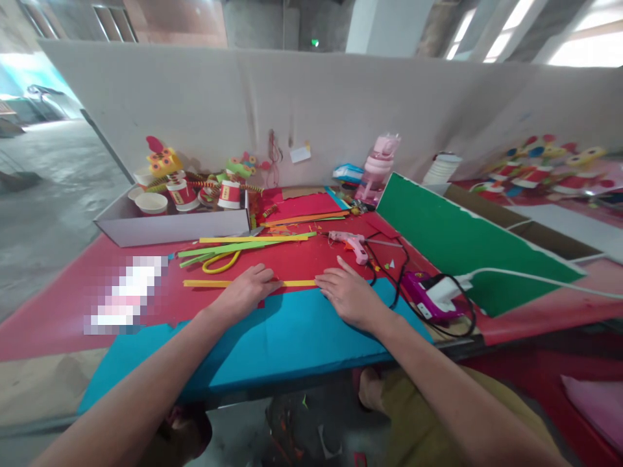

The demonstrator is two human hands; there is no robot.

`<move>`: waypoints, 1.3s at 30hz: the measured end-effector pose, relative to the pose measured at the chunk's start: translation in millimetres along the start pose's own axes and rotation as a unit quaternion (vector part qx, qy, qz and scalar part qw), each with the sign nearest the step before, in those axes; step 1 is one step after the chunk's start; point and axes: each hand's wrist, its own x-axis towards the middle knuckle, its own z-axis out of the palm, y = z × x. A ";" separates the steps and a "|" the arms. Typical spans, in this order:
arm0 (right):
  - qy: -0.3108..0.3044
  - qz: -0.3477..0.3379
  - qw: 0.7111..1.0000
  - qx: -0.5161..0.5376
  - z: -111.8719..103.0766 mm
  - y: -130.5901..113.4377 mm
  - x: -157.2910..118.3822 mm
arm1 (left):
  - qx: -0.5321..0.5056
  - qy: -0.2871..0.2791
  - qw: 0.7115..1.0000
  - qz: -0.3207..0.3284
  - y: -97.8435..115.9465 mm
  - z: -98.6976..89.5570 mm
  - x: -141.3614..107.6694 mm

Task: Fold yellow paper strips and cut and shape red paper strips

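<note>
A narrow yellow strip [299, 283], apparently paper or foam, lies crosswise along the far edge of a blue sheet [292, 337]. My left hand [250, 287] is over the strip's middle, fingers bent and pressed together on it. At the strip's right end rests my right hand [348, 295], its fingers stretched out flat and one raised, touching the end. Beyond my hands lie green strips [228, 248], another yellow strip [257, 239] and a bent yellow loop [221, 264]. A pink glue gun [351, 244] lies just past my right hand.
At the back left, a white box [175, 228] holds paper cups and decorated cup figures. A purple power strip [433, 298] with a white plug and cables sits right, before a green panel [467, 243]. A pink bottle [378, 170] stands against the pale partition [311, 97].
</note>
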 end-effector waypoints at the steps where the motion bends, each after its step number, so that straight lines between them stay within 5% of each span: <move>1: -0.003 0.002 1.000 -0.002 -0.8 0.6 -0.7 | -0.003 0.000 1.000 0.000 0.2 -0.5 0.1; 11: -0.018 0.032 0.999 -0.016 -8.0 -3.8 0.3 | -0.016 -0.027 1.000 -0.005 -2.3 -7.1 -4.3; 21: -0.043 0.047 0.997 -0.043 -17.7 -20.0 16.1 | 0.094 -0.047 0.990 -0.089 12.6 -11.2 -9.1; 25: 0.095 0.072 0.992 0.043 -29.7 -25.6 25.6 | 0.072 -0.023 0.987 -0.145 9.5 -15.4 -7.8; 28: 0.268 0.127 0.940 0.169 -41.4 -30.8 31.8 | -0.001 0.065 0.968 -0.243 2.5 -33.0 -9.2; 31: 0.328 0.207 0.863 0.324 -40.0 -37.1 35.9 | -0.229 0.172 0.893 -0.348 4.0 -57.1 -9.1; 36: 0.154 0.279 0.706 0.633 -17.7 -60.1 49.3 | -0.610 0.184 0.663 -0.393 32.6 -69.0 0.4; 39: 0.138 0.287 0.651 0.689 -12.0 -73.4 57.7 | -0.653 0.171 0.632 -0.382 50.0 -62.2 7.1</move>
